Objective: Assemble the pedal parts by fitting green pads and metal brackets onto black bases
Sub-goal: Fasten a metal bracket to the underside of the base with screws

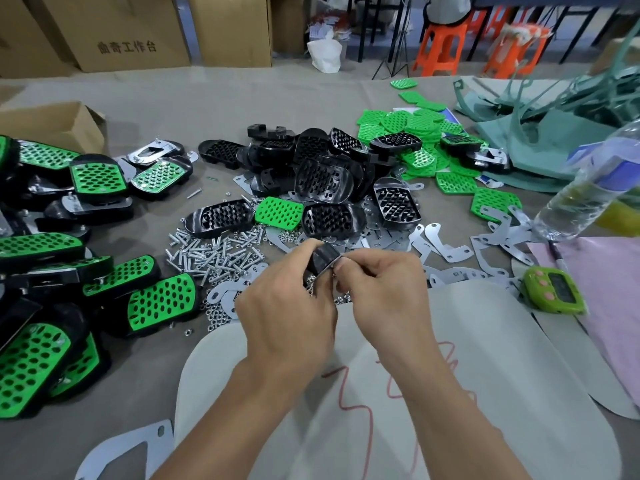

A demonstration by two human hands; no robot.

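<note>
Black base [323, 259] sits pinched between the curled fingers of left hand [287, 306] and right hand [381, 289].

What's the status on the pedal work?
Left hand and right hand grip a black base. Finished pedals at left. Nothing blocking.

Single head-worn wide-angle view.
Table [242, 98] is seen from close above, forward and down, filling most of the frame.

Black gridded plastic bases [322, 174] heaped mid-table; green holed pads [412, 123] piled back-right; flat silver metal brackets [446, 251] scattered nearer; one black base [323, 259] gripped, tilted, between left hand [287, 306] and right hand [381, 289].
</note>
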